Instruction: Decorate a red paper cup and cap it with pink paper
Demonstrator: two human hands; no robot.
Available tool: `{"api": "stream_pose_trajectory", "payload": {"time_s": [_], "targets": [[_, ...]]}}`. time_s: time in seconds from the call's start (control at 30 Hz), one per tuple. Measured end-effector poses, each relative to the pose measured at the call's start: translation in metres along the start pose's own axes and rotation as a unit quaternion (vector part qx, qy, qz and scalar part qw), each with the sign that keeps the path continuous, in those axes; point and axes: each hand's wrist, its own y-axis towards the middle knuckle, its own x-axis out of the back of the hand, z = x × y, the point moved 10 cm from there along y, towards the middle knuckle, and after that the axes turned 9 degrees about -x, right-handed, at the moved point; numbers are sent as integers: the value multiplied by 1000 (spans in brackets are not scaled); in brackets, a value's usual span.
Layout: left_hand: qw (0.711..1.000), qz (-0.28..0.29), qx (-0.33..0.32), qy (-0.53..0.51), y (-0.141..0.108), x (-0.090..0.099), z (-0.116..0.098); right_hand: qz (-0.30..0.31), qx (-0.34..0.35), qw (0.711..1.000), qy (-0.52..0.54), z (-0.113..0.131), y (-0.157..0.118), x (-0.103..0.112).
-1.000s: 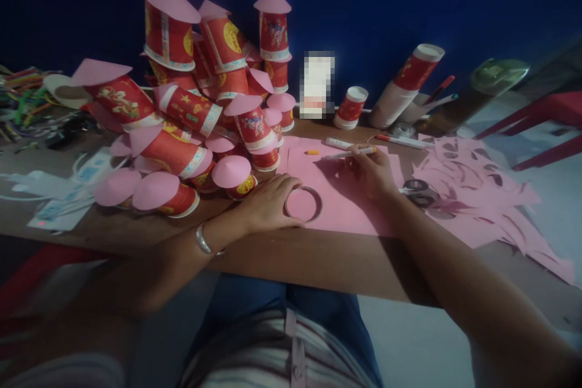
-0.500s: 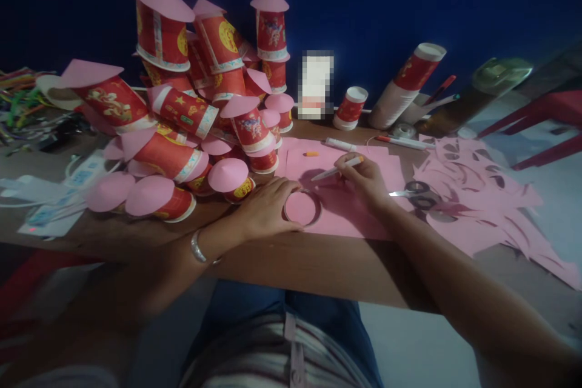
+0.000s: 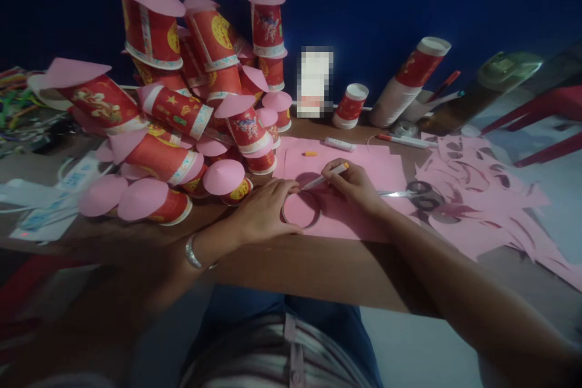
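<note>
The ring (image 3: 319,216) lies flat on the pink sheet (image 3: 341,221), at the near side of the counter (image 3: 291,257). The left hand (image 3: 264,209) grasps the ring from the left, fingers on the far side and thumb on the near side. The right hand (image 3: 352,185) is to the right and far of the ring and pinches the pen (image 3: 319,179). The pen's long axis runs from a near-left tip to a far-right orange end. The tip is just beside the ring's far edge and the left fingers; contact with the sheet cannot be determined. The left hand is nearer the ring.

Containers: at the far right, a pen holder (image 3: 414,107) contains a red pen (image 3: 448,83) and a teal-ended one. To its left, a cup stack (image 3: 409,82) leans right, the cups nested. Farther left stands a single red cup (image 3: 350,108); its interior is not visible. The bottle (image 3: 509,76) is at the far right; its contents are unclear.
</note>
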Motion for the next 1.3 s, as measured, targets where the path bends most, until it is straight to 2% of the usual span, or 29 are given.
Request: {"api": "stream_pose_trajectory", "payload": {"time_s": [0.17,0.37,0.6,0.8,1.07,1.3], "targets": [[1000,0,1,-7,0,0,0,13,-12,1000,-19,-6,3,-2],[1000,-1,3,-4,0,1,0,11,2,997,-71,1,-2,-1],[1000,-9,-2,-11,0,1,1,-9,11,997,-79,3,-13,5],[1000,-8,-4,-13,-1,0,1,-33,22,990,-134,11,-23,9],[1000,2,2,-1,0,-1,1,-77,86,957,-265,20,-51,11],[1000,8,-6,3,2,-1,2,-68,157,918,-358,23,-75,2]]}}
